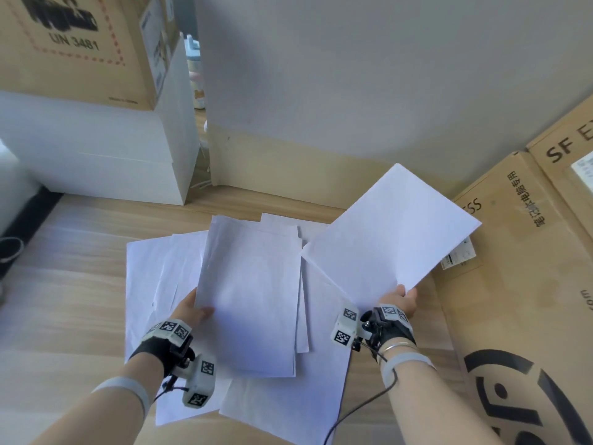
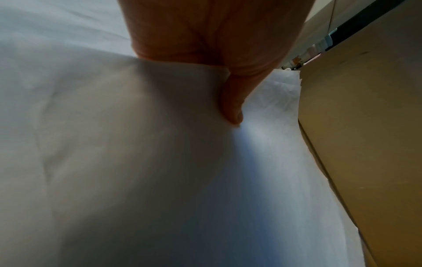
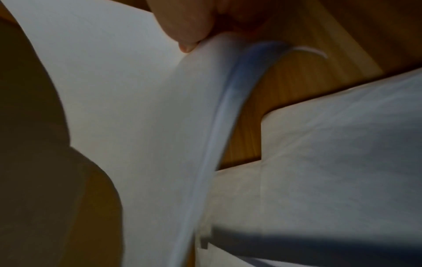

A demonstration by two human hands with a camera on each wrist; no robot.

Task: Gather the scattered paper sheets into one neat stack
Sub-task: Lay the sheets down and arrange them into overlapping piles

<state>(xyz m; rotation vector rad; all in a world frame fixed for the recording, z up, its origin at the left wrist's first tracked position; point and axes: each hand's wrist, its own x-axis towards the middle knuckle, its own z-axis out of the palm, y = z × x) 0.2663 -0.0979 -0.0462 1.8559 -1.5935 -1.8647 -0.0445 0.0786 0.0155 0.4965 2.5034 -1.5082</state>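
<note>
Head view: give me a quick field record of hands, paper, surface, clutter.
left hand: grips the held stack at its left edge, thumb on top
right hand: pinches a lifted sheet at its near corner, raised and tilted to the right
loose sheets: overlapping, askew, still spread flat on the wooden table
stack state: not yet neat; edges offset
right side: cardboard boxes, one partly under the lifted sheet
back left: white box with a cardboard box on top

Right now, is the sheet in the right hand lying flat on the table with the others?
No: the right hand pinches the sheet by its near corner and holds it lifted, tilted above the loose sheets below.
</note>
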